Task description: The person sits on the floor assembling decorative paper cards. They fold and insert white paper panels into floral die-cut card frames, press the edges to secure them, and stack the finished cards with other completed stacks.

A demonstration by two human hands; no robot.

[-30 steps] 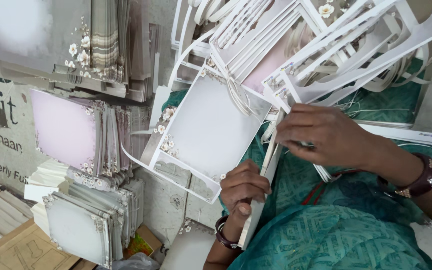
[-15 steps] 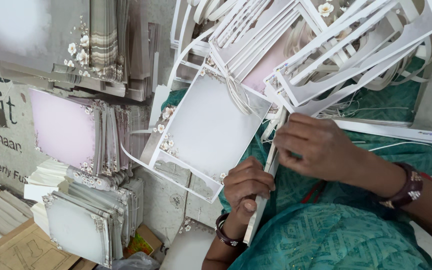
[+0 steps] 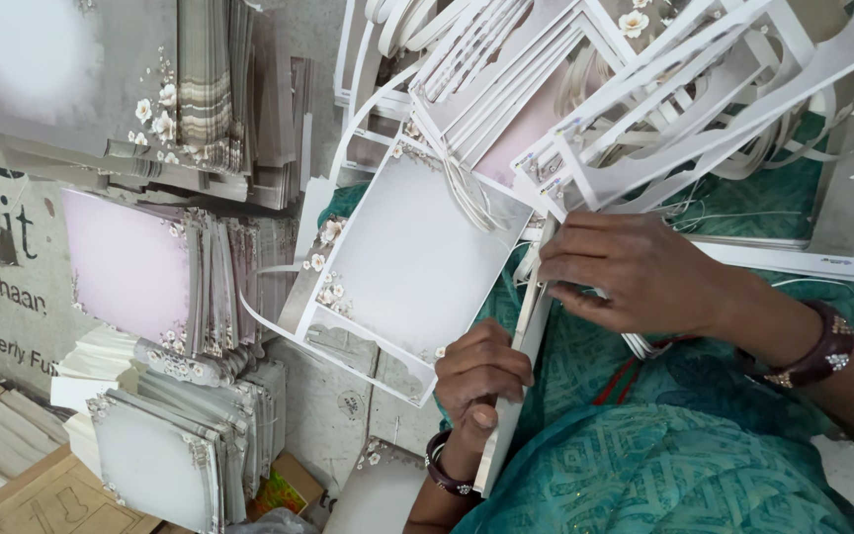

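So the main thing here is a stack of cards (image 3: 518, 366) held on edge over the lap, sitting on the teal fabric (image 3: 664, 465). You only see the edges, so I can't count how many are in it. The left hand (image 3: 479, 374) is curled tight around the lower part of that stack, thumb across the front. The right hand (image 3: 635, 272) is at the top end, fingers bent down onto the card edges and pinching them; exactly how many it has pinched I can't tell. Each wrist has one dark bangle, so two total.

Just left of the hands there's one big pale card (image 3: 409, 262) lying tilted, with little flowers in its corners, touching the stack at its right edge. Above the hands is a messy heap of white cut-out frames (image 3: 704, 89) and loose paper strips, too tangled to count.

Further left, I count three piles of cards standing on edge: a grey flowery one up top (image 3: 71, 89), a pinkish one in the middle (image 3: 130, 267), and a grey one at the bottom (image 3: 155, 460). A bit of brown cardboard (image 3: 42, 504) pokes in at the bottom left corner.
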